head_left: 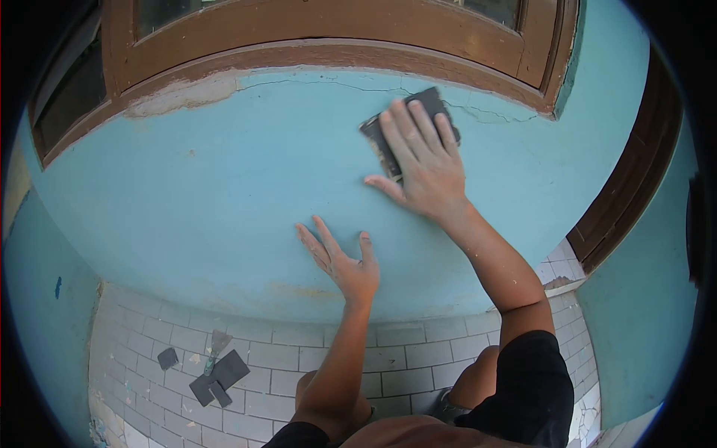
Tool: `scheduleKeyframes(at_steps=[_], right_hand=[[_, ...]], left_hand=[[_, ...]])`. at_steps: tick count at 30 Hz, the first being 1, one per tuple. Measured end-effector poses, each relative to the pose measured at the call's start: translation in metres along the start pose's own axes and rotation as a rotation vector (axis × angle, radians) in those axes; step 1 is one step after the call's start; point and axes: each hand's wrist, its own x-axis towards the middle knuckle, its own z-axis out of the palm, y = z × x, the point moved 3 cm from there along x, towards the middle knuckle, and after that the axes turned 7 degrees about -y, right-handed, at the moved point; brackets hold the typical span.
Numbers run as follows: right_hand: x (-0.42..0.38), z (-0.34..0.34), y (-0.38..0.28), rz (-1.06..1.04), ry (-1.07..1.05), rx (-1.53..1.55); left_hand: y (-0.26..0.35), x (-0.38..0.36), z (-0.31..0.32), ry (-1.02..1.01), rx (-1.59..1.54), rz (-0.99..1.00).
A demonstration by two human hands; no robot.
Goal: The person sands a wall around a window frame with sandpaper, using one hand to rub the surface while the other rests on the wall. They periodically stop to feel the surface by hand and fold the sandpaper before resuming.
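Flat under my right hand lies a dark grey sheet of sandpaper, pressed on the light blue wall just below the window frame. The fingers point up and the thumb reaches out to the left past the sheet's lower edge. Lower and to the left, my left hand has its fingers spread near the wall and holds nothing; whether it touches the wall I cannot tell. Pale dust coats the fingers of both hands. A thin crack runs along the wall's top, beside the sheet.
Above the wall is a brown wooden window frame, with bare plaster at its lower left. On the tiled floor lie a scraper and dark sheet pieces. A brown door stands at the right.
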Motion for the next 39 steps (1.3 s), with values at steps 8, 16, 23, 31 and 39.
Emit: scheduleKeyframes(at_steps=[8, 16, 23, 31, 39], right_hand=[[0.018, -0.004, 0.002, 0.531, 0.329, 0.081], [-0.030, -0.020, 0.080, 0.848, 0.398, 0.089], [0.014, -0.010, 0.013, 0.339, 0.165, 0.146], [-0.001, -0.001, 0.024, 0.686, 0.397, 0.076], [-0.037, -0.014, 0.094, 0.756, 0.419, -0.004]], left_hand=[[0.005, 0.001, -0.002, -0.037, -0.038, 0.004], [0.005, 0.002, -0.017, -0.067, -0.008, -0.004], [0.014, -0.008, -0.009, -0.086, -0.034, 0.008], [0.008, -0.005, -0.015, -0.107, 0.001, 0.020], [0.013, -0.008, -0.015, -0.088, -0.008, 0.006]])
